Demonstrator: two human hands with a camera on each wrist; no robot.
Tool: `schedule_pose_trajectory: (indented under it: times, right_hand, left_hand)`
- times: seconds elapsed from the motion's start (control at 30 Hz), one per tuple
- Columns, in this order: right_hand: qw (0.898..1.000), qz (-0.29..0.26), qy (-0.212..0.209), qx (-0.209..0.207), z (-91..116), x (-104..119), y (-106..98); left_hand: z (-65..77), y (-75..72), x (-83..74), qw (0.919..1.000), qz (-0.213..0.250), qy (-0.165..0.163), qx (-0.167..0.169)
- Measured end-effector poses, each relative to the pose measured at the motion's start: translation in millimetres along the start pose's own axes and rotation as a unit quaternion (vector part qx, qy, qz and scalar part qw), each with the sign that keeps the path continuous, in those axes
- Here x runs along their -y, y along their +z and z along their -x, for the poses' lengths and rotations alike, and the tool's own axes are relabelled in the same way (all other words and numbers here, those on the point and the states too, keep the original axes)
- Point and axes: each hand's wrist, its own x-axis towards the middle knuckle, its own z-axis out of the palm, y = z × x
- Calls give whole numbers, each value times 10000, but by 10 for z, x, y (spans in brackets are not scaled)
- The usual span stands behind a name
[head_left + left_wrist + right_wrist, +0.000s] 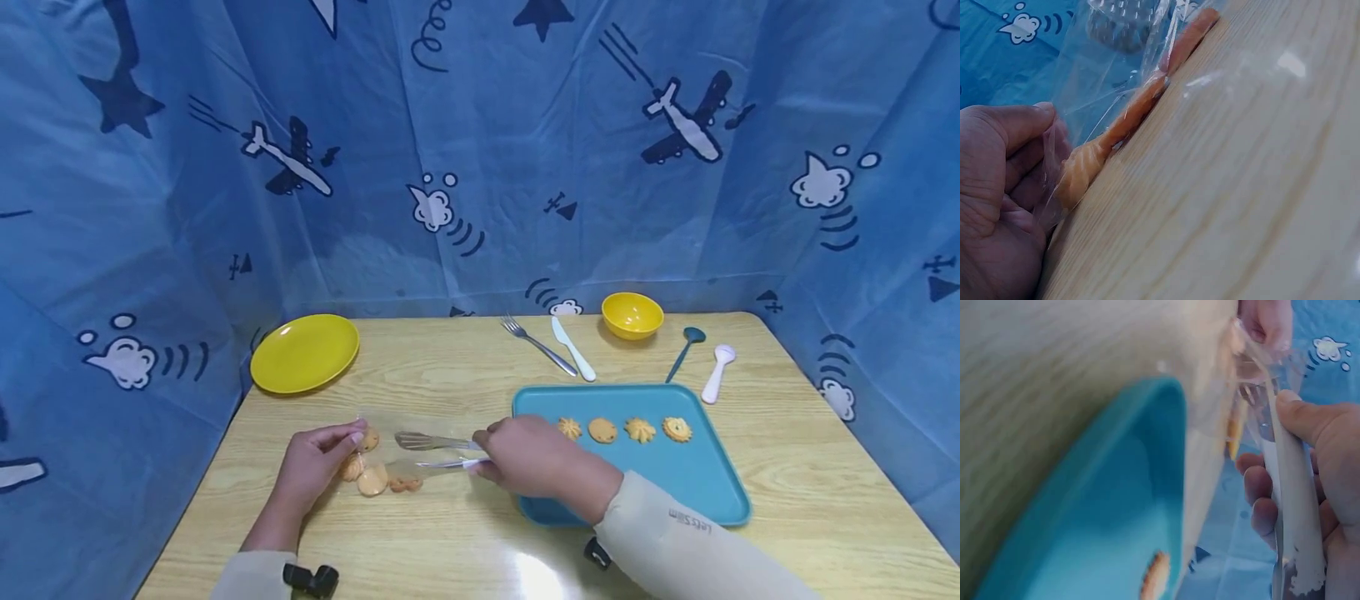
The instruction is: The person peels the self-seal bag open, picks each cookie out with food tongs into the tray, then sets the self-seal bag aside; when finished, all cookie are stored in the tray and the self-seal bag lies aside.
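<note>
A clear plastic bag (1088, 94) lies on the table at the left, with several cookies (372, 480) inside it. My left hand (311, 462) pinches the bag's far left edge between thumb and fingers, as the left wrist view also shows. In my right hand (528, 454) is a pair of tongs (1297, 494), the fingers and thumb wrapped around both arms. The tongs' tips point left into the bag, spread apart and close to the cookies. Whether anything is between the tips I cannot tell. Right of the bag, a blue tray (637, 500) holds a row of several cookies (602, 430).
A yellow plate (305, 354) sits at the back left. Along the back lie a fork (538, 343), a white knife (573, 350) and a yellow bowl (632, 317). A dark ladle (685, 350) and a pale spoon (717, 375) lie behind the tray's right end.
</note>
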Motion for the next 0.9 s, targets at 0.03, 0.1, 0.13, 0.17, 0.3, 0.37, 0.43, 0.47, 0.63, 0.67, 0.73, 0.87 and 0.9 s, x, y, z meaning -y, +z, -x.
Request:
schedule_pose_trajectory:
  times: [0.03,0.1,0.13,0.17,0.3,0.37,0.43,0.47,0.63,0.67,0.73,0.87,0.9]
  right_hand:
    - [9999,-104,-30,34,-29,17,17]
    - [9993,-335,-100,92,-89,39,59]
    - [9988,-453,-132,109,-115,48,76]
    - [9983,-542,-164,123,-139,53,90]
    - [9975,-632,-276,152,-191,45,124]
    - [9978,-592,-235,190,-180,30,125]
    - [9981,-547,-177,216,-141,10,114]
    - [9982,-548,-130,228,-115,-5,108]
    - [9979,-636,5,97,39,-124,69]
    - [9978,-654,42,81,70,-156,64]
    - [9977,-663,124,44,129,-219,63]
    - [9970,-690,339,-46,205,-323,67]
    - [9970,-686,356,-91,214,-340,69]
  left_hand:
    - [2,-1,0,10000,-2,-16,10]
    - [5,2,4,9999,58,-67,48]
    - [6,6,8,9999,65,-85,56]
    - [8,11,12,9999,75,-103,57]
    - [6,30,40,9999,69,-3,82]
    - [4,32,43,9999,76,75,97]
    - [1,28,40,9998,10,129,124]
    - [-2,27,34,9999,2,123,119]
    - [-16,21,3,9995,-284,104,109]
    - [-17,19,1,9995,-284,88,108]
    - [-16,10,2,9994,-302,64,125]
    - [-12,-21,9,9997,-222,34,115]
    - [-11,-28,10,9997,-213,30,107]
